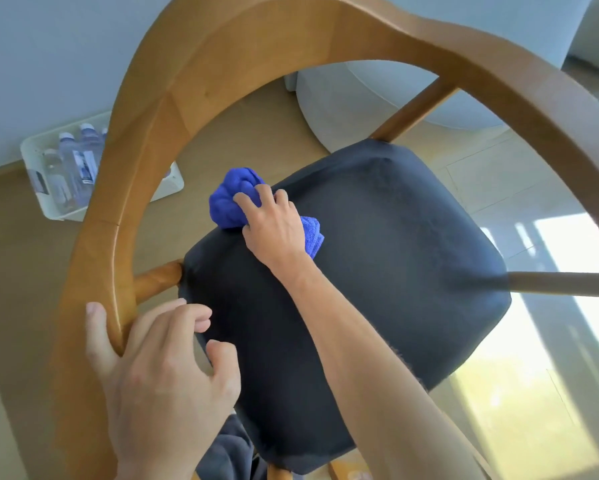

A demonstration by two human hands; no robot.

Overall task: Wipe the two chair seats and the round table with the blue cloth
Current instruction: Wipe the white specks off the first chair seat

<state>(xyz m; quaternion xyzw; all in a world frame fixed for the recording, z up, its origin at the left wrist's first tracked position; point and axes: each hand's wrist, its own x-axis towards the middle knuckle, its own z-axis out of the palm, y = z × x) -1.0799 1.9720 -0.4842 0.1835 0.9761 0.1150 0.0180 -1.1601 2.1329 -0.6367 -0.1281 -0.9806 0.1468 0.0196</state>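
A dark navy chair seat (377, 265) fills the middle of the head view, framed by the chair's curved wooden backrest rail (173, 109). My right hand (274, 226) grips the bunched blue cloth (230, 199) and presses it on the seat's far left corner. My left hand (152, 368) holds the wooden rail at the lower left, thumb on the outer side and fingers curled over the inner edge. The second chair and the round table top are not in view.
A white tray (34, 168) with several plastic bottles lies on the wooden floor at the left. A pale round base (353, 112) stands behind the chair. Wooden rungs (565, 284) stick out from under the seat. Sunlit floor lies to the right.
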